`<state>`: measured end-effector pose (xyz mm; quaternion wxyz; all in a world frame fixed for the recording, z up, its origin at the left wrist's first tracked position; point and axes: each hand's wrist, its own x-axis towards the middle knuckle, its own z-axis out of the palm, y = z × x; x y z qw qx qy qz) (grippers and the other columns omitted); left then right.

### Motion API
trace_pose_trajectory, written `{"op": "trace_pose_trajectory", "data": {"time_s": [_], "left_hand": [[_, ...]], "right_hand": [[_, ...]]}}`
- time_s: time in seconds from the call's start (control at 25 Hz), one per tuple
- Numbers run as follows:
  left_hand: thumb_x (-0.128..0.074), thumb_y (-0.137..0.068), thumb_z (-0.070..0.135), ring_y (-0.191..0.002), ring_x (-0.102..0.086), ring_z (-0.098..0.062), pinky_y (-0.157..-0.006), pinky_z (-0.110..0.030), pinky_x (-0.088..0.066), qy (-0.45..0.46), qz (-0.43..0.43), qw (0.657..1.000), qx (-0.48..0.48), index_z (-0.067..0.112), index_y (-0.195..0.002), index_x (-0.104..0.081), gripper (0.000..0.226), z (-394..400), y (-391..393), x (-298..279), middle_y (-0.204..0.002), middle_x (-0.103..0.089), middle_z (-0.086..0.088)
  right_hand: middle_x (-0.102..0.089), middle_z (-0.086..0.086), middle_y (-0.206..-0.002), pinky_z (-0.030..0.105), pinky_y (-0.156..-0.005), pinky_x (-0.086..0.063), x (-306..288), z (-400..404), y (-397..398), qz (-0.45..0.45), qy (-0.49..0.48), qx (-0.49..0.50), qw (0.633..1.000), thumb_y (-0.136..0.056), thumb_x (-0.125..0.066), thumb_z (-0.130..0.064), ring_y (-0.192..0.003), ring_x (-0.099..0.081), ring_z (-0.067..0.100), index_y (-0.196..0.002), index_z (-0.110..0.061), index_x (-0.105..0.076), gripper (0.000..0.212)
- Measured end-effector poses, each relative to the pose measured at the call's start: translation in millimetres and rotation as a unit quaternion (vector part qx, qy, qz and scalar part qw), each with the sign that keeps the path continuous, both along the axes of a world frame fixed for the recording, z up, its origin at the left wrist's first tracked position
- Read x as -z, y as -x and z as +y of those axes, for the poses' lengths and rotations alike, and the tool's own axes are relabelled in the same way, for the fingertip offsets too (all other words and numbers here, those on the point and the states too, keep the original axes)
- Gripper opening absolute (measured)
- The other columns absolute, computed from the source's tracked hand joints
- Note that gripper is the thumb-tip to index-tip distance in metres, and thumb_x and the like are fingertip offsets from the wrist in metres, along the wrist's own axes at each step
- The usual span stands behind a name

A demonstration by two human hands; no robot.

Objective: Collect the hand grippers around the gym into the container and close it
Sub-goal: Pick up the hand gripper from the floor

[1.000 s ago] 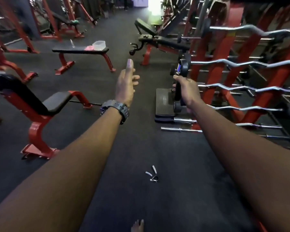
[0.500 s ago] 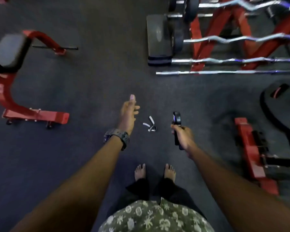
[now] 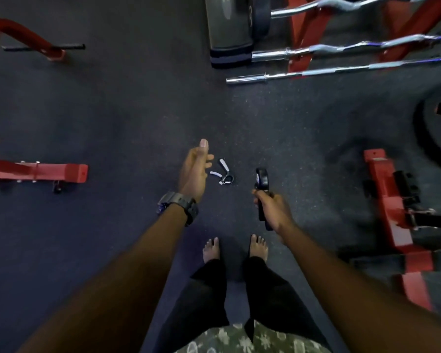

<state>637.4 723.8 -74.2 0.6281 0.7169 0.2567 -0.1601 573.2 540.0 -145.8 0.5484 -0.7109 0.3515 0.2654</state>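
Note:
A small hand gripper [image 3: 222, 172] with grey-white handles and a dark coil lies on the dark rubber floor just ahead of my bare feet. My left hand [image 3: 194, 171] hovers right beside it on its left, fingers relaxed and empty, a black watch on the wrist. My right hand [image 3: 271, 207] grips a black hand gripper [image 3: 261, 184] by its handles, the head pointing away from me, to the right of the one on the floor. No container is in view.
A red rack with chrome barbells [image 3: 341, 50] and a grey step platform [image 3: 227, 31] stand at the top right. Red bench feet [image 3: 49, 173] sit at the left, red machine frame [image 3: 392, 207] at the right. Dark floor [image 3: 112, 110] lies between.
My view has tipped from looking across the gym down to the floor. Both hands have come down towards the grey-handled gripper, the right still holding the black one.

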Motion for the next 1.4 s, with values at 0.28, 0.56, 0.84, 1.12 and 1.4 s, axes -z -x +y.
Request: {"op": "trace_pose_trajectory", "data": {"time_s": [0.28,0.56,0.84,1.12,1.4], "left_hand": [[-0.038,-0.092,0.064,-0.102,-0.061,-0.019,-0.085,-0.034,-0.048,0.015,0.028,0.999,0.021,0.032,-0.094,-0.058,0.038,-7,-55,207,-0.105,-0.065,0.003],[-0.037,-0.107,0.039,-0.108,-0.059,-0.021,-0.077,-0.030,-0.043,0.006,0.056,0.996,0.072,0.022,-0.117,-0.056,0.028,11,-108,455,-0.117,-0.062,-0.003],[-0.063,-0.084,0.005,-0.123,-0.057,-0.029,-0.100,-0.035,-0.045,-0.120,-0.025,0.945,0.302,0.008,-0.134,-0.053,0.052,27,-141,619,-0.129,-0.060,-0.010],[-0.062,-0.094,0.015,-0.158,0.006,-0.037,-0.126,-0.059,0.004,-0.484,-0.145,0.498,0.705,0.013,-0.161,-0.004,0.088,34,-177,669,-0.170,-0.005,-0.018],[-0.072,-0.084,0.041,-0.137,-0.035,-0.041,-0.111,-0.056,-0.035,-0.520,-0.081,0.502,0.687,0.013,-0.146,-0.037,0.077,18,-186,645,-0.150,-0.032,-0.019]], "right_hand": [[-0.070,0.008,-0.098,0.032,-0.069,-0.044,169,18,-47,0.029,-0.001,0.047,0.998,-0.095,-0.064,-0.040,-0.085,-0.063,0.021,-0.098,-0.014,-0.067,0.026],[-0.065,0.006,-0.095,0.034,-0.071,-0.042,366,51,-103,0.036,0.000,0.062,0.997,-0.095,-0.061,-0.043,-0.083,-0.058,0.021,-0.098,-0.015,-0.065,0.028],[-0.065,0.000,-0.087,0.030,-0.067,-0.042,488,53,-134,0.038,0.023,0.048,0.998,-0.095,-0.062,-0.042,-0.077,-0.058,0.015,-0.091,-0.020,-0.066,0.023],[-0.067,0.000,-0.095,0.028,-0.061,-0.039,525,53,-162,0.024,0.032,0.044,0.998,-0.094,-0.064,-0.042,-0.077,-0.059,0.011,-0.110,-0.011,-0.070,0.035],[-0.067,-0.003,-0.087,0.029,-0.063,-0.039,518,53,-173,0.010,0.014,0.034,0.999,-0.094,-0.064,-0.043,-0.078,-0.060,0.014,-0.097,-0.018,-0.069,0.026]]}}
